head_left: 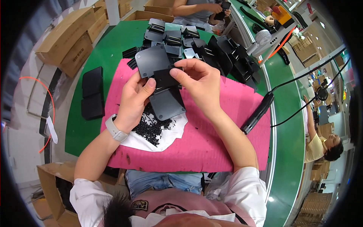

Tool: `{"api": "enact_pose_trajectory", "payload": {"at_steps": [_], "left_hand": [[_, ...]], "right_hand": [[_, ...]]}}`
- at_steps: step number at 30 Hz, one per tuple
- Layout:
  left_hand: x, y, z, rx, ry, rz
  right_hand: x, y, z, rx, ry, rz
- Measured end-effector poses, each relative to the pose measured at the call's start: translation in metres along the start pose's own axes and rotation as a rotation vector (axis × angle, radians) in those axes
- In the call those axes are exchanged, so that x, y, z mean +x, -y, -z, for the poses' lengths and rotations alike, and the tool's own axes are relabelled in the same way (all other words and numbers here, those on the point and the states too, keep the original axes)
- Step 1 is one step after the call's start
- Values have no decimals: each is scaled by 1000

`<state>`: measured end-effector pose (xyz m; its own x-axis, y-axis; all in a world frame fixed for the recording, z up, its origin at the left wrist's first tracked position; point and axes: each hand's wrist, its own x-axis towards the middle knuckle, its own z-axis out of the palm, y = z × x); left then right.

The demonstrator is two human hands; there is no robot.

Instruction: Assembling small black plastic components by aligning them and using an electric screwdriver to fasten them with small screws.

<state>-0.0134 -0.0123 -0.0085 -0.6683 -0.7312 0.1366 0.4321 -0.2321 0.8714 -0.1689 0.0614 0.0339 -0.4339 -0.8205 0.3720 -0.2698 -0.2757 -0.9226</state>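
Both hands grip a black folding stand, its two rounded square plates [168,104] joined by a narrow middle piece, above the pink mat. My left hand [132,96] closes on its left side, thumb on the middle piece. Opposite it, my right hand [202,83] pinches the upper right edge of that piece between thumb and fingers. Below the stand, a heap of small black screws [149,130] lies on a white sheet [176,130], partly hidden by the stand and left hand. A black corded electric screwdriver [259,113] rests at the mat's right side.
Many similar black stands [234,56] crowd the far side of the green table [117,36]. Another black stand [92,92] lies flat at the left. A pink mat [211,151] covers the near middle. Cardboard boxes [68,34] stand left; a person [196,9] works across the table.
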Motion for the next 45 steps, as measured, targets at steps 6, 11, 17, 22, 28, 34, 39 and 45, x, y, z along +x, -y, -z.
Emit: {"api": "enact_pose_trajectory", "payload": {"at_steps": [6,11,17,22,28,34,39,45], "left_hand": [[-3,3,1,65,-9,-11],[2,9,10,141,-1,6],[4,-4,9,189,44,47],[-7,-6,-4,585,236,-30],[-7,-28,-2,1397,579,-446],[-13,-19,1,1496,510,-375],[-10,-16,0,1451,517,-310],[-11,-19,-2,1457,453,-308]], "right_hand": [[3,-5,5,-41,95,-58],[-5,-13,-9,-512,-7,388],[-6,-4,-6,-595,157,42],[-27,2,32,-212,264,-228],[-88,13,98,-374,64,-559],[-103,2,92,-666,45,-453],[-108,-8,96,-938,25,-254],[-114,4,105,-965,10,-275]]}}
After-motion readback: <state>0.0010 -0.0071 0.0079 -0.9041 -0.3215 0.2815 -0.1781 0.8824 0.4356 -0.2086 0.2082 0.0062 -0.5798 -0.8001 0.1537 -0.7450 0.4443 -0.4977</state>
